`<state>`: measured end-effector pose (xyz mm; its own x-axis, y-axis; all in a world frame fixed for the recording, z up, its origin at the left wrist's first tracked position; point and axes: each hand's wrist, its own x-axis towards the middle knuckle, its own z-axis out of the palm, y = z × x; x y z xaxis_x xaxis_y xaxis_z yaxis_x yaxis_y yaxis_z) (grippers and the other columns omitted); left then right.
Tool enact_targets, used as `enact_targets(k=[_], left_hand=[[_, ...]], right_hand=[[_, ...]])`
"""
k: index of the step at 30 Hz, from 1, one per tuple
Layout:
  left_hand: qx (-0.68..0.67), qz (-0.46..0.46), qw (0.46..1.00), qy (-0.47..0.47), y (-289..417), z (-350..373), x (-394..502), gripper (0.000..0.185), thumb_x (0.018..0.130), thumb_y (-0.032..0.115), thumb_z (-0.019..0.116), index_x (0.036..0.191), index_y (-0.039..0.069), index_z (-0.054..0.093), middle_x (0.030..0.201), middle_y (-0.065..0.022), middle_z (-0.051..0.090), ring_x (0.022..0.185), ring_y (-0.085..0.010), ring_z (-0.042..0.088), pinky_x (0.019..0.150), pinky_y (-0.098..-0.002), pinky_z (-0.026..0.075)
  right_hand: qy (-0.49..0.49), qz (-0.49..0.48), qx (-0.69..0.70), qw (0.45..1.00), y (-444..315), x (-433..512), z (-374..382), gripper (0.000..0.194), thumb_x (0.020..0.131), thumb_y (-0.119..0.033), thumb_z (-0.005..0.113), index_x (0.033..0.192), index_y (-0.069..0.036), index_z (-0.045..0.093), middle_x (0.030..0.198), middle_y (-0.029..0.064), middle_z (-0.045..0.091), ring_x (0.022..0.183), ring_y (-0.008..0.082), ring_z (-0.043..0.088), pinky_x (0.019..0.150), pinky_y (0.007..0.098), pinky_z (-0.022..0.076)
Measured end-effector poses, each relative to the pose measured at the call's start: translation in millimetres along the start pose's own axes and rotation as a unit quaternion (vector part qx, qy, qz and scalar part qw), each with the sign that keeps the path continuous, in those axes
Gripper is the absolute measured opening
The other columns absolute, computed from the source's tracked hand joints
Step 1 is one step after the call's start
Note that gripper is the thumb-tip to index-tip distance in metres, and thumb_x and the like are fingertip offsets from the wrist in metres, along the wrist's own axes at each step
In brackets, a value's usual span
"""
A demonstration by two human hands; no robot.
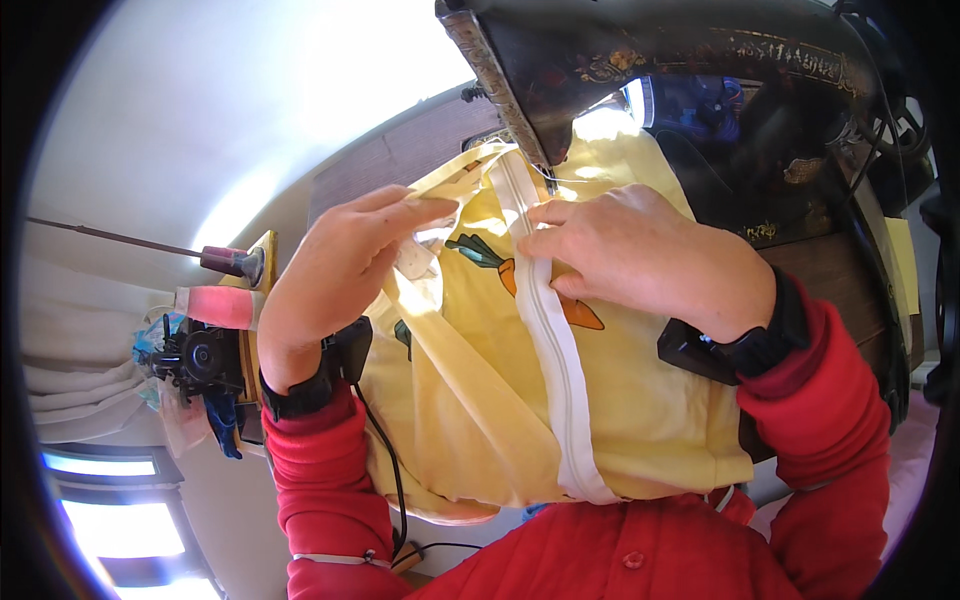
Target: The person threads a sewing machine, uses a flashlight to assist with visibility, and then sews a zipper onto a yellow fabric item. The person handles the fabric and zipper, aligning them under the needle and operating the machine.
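Observation:
A white zipper tape [556,375] runs lengthwise over yellow cloth [637,405] printed with carrots. My right hand [637,255] has its fingertips on the upper part of this tape, with the thumb by its right edge. To the left, my left hand [337,262] pinches a raised fold of the yellow cloth between thumb and fingers; part of that grip is hidden. Just beyond my hands stands the head of a black sewing machine [555,75] with gold ornament. The cloth and the tape's far end lie at its needle area, where loose white thread shows.
Left of the cloth are a pink thread cone [217,306], another spool [225,260] on a rod and a small black mechanism [201,358]. The wooden table [832,277] shows at right. A black cable [390,450] hangs from my left wrist device. Bright light falls on the wall.

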<state>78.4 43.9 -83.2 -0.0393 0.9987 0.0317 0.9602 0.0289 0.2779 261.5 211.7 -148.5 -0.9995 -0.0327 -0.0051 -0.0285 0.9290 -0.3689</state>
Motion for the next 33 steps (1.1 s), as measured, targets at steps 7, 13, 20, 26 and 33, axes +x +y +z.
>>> enact_targets(k=[7,13,20,26,33], left_hand=[[0.209,0.075,0.975,-0.001,21,7,12,0.024,0.076,-0.002,0.058,0.097,0.003,0.068,0.112,-0.0107,0.062,0.11,-0.031,0.056,0.086,-0.0369,0.049],[0.269,0.203,0.936,-0.106,33,7,-5,0.01,0.071,0.01,0.063,0.077,0.003,0.066,0.1,-0.0087,0.066,0.124,-0.0286,0.049,0.111,-0.0457,0.032],[0.313,0.158,0.925,-0.147,39,15,-15,0.011,0.07,0.005,0.064,0.075,0.006,0.054,0.076,-0.0103,0.066,0.108,-0.0267,0.062,0.115,-0.0468,0.028],[0.343,0.112,0.929,-0.082,52,34,-23,0.007,0.081,0.012,0.061,0.076,0.008,0.058,0.072,-0.0085,0.064,0.097,-0.0238,0.065,0.111,-0.0453,0.032],[0.374,-0.004,0.921,-0.112,51,38,-19,0.009,0.078,0.011,0.064,0.069,0.009,0.066,0.083,-0.0043,0.066,0.109,-0.0215,0.059,0.111,-0.044,0.029]], right_hand=[[0.041,-0.029,0.008,0.999,4,-6,7,0.03,0.08,-0.019,0.069,0.107,-0.01,0.064,0.106,0.0083,0.062,0.092,0.0291,0.066,0.076,0.0411,0.0502],[0.023,-0.01,-0.001,1.0,9,-1,16,0.03,0.08,-0.023,0.069,0.108,-0.012,0.064,0.106,0.0088,0.062,0.096,0.0286,0.064,0.08,0.0405,0.0504],[0.055,-0.039,-0.019,0.998,7,-3,11,0.03,0.081,-0.02,0.066,0.11,-0.012,0.064,0.111,0.0078,0.063,0.099,0.0286,0.064,0.082,0.0408,0.0505],[0.029,-0.015,-0.023,0.999,3,0,9,0.036,0.083,-0.016,0.064,0.119,-0.012,0.064,0.123,0.0083,0.062,0.104,0.0289,0.063,0.087,0.0392,0.0506],[0.034,-0.03,-0.022,0.999,5,-1,12,0.035,0.084,-0.015,0.062,0.118,-0.01,0.065,0.123,0.0102,0.061,0.104,0.0308,0.063,0.089,0.0396,0.0502]])
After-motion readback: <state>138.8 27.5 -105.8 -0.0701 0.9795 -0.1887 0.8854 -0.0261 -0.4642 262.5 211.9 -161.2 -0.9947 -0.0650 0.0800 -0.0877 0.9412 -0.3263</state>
